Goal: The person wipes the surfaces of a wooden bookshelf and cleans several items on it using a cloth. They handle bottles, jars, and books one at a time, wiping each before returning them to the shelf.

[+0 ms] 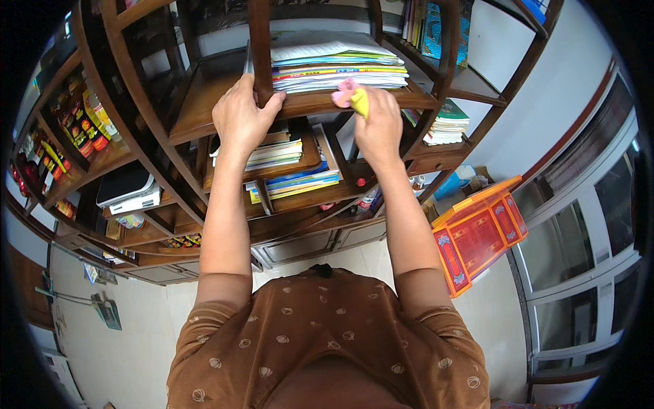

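My left hand [241, 113] grips a dark wooden upright [261, 51] of the shelf unit at its foot, thumb on the front edge of the shelf board. In my right hand [379, 125] is a bunched pink and yellow cloth [350, 97], which lies against the front edge of that same shelf board [306, 102]. Behind the cloth, a stack of books and papers [340, 64] rests on the board, loose sheets on top. Part of the cloth is hidden inside my fingers.
Lower shelves hold more books [301, 184]. A black and white device [127, 186] and packaged goods [84, 122] stand in the left compartments. To the right, an orange-red decorated panel [480, 235] leans near glazed doors [567, 245]. A dustpan [107, 311] is on the tiled floor at left.
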### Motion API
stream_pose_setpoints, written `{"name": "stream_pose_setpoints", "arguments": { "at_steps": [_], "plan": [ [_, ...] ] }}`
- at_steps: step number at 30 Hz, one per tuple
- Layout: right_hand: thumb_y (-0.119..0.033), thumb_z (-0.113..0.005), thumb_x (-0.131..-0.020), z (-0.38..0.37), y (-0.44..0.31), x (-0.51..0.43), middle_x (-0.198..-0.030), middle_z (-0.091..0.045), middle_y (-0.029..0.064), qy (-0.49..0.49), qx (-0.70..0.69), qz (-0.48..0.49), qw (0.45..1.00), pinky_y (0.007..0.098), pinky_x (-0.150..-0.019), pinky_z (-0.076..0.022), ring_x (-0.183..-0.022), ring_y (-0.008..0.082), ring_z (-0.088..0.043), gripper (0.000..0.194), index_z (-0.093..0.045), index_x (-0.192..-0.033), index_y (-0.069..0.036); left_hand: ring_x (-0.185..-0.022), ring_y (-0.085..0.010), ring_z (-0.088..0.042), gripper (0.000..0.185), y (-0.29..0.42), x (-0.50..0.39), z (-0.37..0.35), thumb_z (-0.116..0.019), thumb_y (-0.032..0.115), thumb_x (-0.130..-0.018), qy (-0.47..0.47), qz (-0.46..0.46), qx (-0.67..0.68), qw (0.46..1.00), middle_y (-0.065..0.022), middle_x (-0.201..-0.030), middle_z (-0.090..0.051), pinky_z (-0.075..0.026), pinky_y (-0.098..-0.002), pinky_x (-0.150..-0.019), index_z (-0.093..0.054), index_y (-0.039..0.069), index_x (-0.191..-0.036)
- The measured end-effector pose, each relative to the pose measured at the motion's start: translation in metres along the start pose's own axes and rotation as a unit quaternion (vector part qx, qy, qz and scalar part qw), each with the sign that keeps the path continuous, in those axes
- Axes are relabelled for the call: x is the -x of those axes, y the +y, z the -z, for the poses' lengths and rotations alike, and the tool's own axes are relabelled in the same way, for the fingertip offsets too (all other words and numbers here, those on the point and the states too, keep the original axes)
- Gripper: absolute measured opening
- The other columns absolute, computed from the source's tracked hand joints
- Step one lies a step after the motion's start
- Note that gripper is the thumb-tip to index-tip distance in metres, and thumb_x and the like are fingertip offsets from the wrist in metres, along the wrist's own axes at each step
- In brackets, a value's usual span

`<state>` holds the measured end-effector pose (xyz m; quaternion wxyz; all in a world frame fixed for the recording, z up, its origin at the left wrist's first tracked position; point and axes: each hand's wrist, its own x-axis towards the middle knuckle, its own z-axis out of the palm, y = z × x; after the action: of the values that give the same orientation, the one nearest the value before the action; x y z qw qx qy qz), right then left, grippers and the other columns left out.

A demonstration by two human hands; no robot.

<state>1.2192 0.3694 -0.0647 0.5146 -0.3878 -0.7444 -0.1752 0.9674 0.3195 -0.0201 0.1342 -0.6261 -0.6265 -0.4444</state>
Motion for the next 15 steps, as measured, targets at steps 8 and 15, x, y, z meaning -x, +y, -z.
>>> {"name": "stream_pose_setpoints", "arguments": {
  "at_steps": [8, 15],
  "plan": [
    [-0.021, -0.044, -0.113, 0.019, 0.079, -0.070, -0.109, -0.072, 0.0126, 0.042, -0.429, -0.186, 0.883, 0.0340, -0.095, -0.0525, -0.101, 0.0201, -0.070, 0.031, -0.061, -0.126, 0.002, -0.137, -0.0405, -0.050, 0.088, -0.006, -0.005, -0.005, -0.078, 0.058, -0.084, 0.056, -0.012, 0.042, 0.997, -0.0271, -0.144, -0.052, -0.045, -0.0493, -0.110, -0.053, -0.004, -0.141],
    [-0.037, -0.046, -0.114, 0.007, 0.121, -0.108, -0.094, -0.068, -0.0044, -0.086, -0.480, -0.428, 0.761, 0.0119, -0.051, -0.0369, -0.064, -0.0004, -0.050, 0.034, -0.061, -0.136, -0.016, -0.157, -0.0451, -0.025, 0.120, -0.024, -0.040, -0.010, -0.047, 0.086, -0.091, -0.119, 0.127, 0.384, 0.907, -0.0367, -0.165, -0.027, -0.024, -0.0508, -0.127, -0.030, -0.010, -0.160]
  ]
}}
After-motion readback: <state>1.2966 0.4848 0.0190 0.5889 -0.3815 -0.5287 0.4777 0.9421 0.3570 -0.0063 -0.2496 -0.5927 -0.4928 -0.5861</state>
